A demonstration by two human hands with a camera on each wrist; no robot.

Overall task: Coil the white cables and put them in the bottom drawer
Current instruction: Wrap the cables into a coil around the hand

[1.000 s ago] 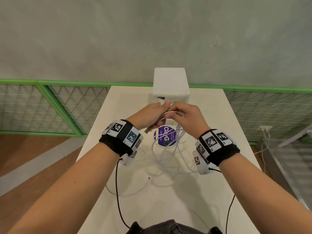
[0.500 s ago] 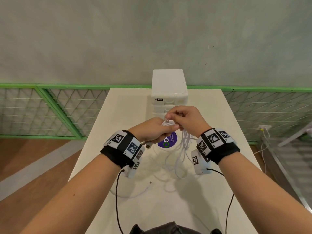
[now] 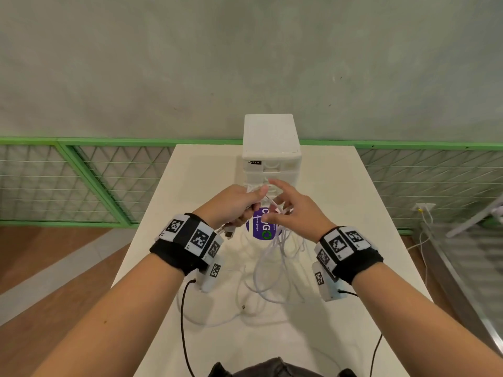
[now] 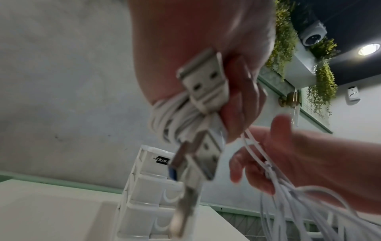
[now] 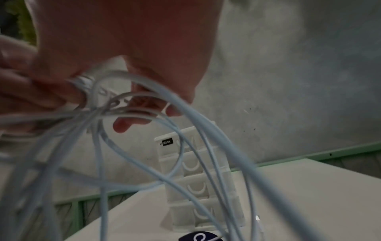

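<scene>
Several white cables hang in loose loops in front of the drawer unit, bunched at the top between both hands and trailing down onto the table, where slack strands lie spread on the near side of the unit. How many cables there are I cannot say for certain: the left-wrist view shows three metal USB plugs sticking out of the fist, so at least three seems a fair guess.

The left hand is closed firmly round a wound bundle of strands with those plugs. The right hand sits just beside it, fingers spread and only loosely hooked, with several strands running across its palm side; it guides rather than clamps.

Such cable looks light, thin and limp, with a springy habit, so the loops will likely fall open or tangle unless the bundle stays pinched at one crossing point. The best hold seems to be on the gathered turns, not on the plugs, which are hard and smooth and could slide out.

One drawer unit stands at the table's far end, a stack of small drawers, all closed, including the bottom one. One round purple sticker lies in front of it.
</scene>
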